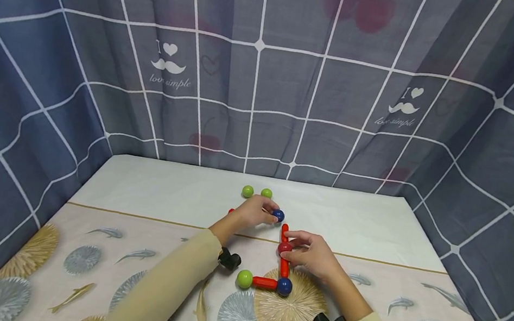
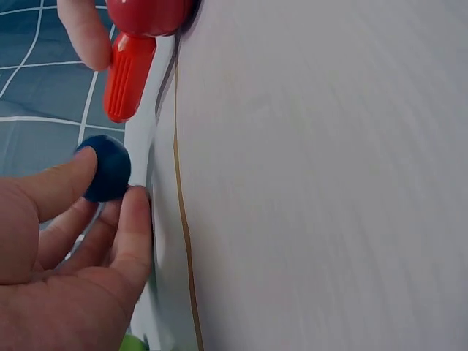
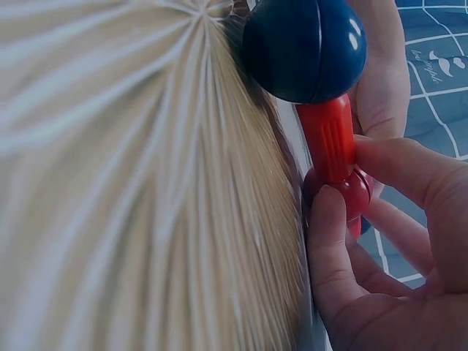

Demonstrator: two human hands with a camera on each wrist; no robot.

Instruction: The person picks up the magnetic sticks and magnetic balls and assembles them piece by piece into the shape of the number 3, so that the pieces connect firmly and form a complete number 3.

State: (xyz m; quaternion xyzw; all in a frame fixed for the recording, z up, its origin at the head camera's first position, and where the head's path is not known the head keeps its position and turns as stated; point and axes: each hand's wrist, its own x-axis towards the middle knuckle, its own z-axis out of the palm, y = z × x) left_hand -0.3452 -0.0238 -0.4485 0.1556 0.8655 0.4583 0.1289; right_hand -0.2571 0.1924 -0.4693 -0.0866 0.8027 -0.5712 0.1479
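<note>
My left hand (image 1: 257, 211) pinches a blue ball (image 2: 111, 168) between thumb and fingers, just off the far end of a red rod (image 1: 284, 232). A small gap shows between ball and rod in the left wrist view. With thumb and fingers, my right hand (image 1: 313, 254) grips a red ball (image 1: 284, 249) in the joined chain. From that ball a second red rod (image 3: 330, 139) runs toward me to another blue ball (image 1: 284, 286). There the chain turns left along a third red rod (image 1: 264, 283) and ends in a green ball (image 1: 244, 279).
Two loose green balls (image 1: 247, 191) lie farther back on the white part of the table (image 1: 159, 190). A red piece (image 1: 231, 210) peeks out beside my left hand. The patterned cloth (image 1: 91, 252) covers the near side, and a grid curtain (image 1: 277, 86) hangs behind.
</note>
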